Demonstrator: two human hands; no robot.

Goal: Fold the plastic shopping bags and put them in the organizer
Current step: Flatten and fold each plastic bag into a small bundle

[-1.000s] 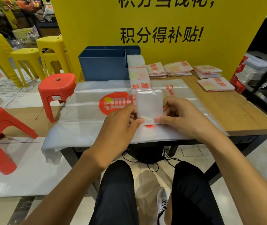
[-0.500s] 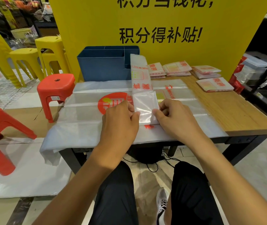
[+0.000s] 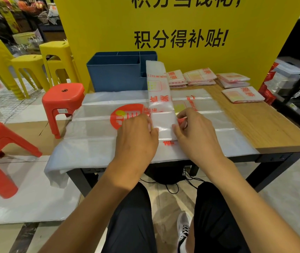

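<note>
The strip [image 3: 159, 99] is a clear plastic bag folded long and narrow, w/ red print and a pale yellow patch, lying front-to-back on the flat bags [image 3: 98, 136] in the table's middle; its far end leans on the organizer [image 3: 116, 73], its near end is doubled over into a thicker square. The left hand [image 3: 136, 137] pinches the left edge of this near fold w/ curled fingers, the right hand [image 3: 196, 134] pinches the right edge, fingers also curled, so both grip the strip. The flat bags cover the left and middle of the table [image 3: 266, 128] and hang over its left-front corner. The organizer is blue, w/ open compartments, at the back left. Folded bags [image 3: 200, 77] lie in small piles at the back right, apart from the strip. Bare wood shows on the right side, betw. the flat bags and the edge. A red stool [image 3: 63, 101] stands near the table's left side.
</note>
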